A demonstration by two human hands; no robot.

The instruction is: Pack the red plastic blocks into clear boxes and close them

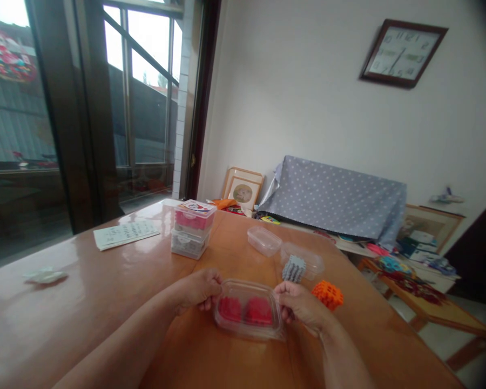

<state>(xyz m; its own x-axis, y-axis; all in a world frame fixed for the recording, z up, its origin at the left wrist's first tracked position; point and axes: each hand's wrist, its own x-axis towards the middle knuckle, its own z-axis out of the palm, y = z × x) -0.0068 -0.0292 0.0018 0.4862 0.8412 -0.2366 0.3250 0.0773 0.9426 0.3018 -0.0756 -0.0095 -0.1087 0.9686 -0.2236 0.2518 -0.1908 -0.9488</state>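
A clear plastic box (249, 335) with two red block pieces (245, 310) inside rests on the glossy brown table (105, 302) in front of me. My left hand (196, 290) grips its left end and my right hand (297, 305) grips its right end. Just right of my right hand lies an orange block cube (328, 294). A grey block piece (294, 268) stands behind the box.
A stack of small boxes, pink on top (192, 227), stands mid-table. Two empty clear containers, one (264, 240) and another (308, 259), lie beyond. A paper sheet (125, 233) and a crumpled white scrap (45, 276) lie to the left. A low cluttered side table (429, 302) is at the right.
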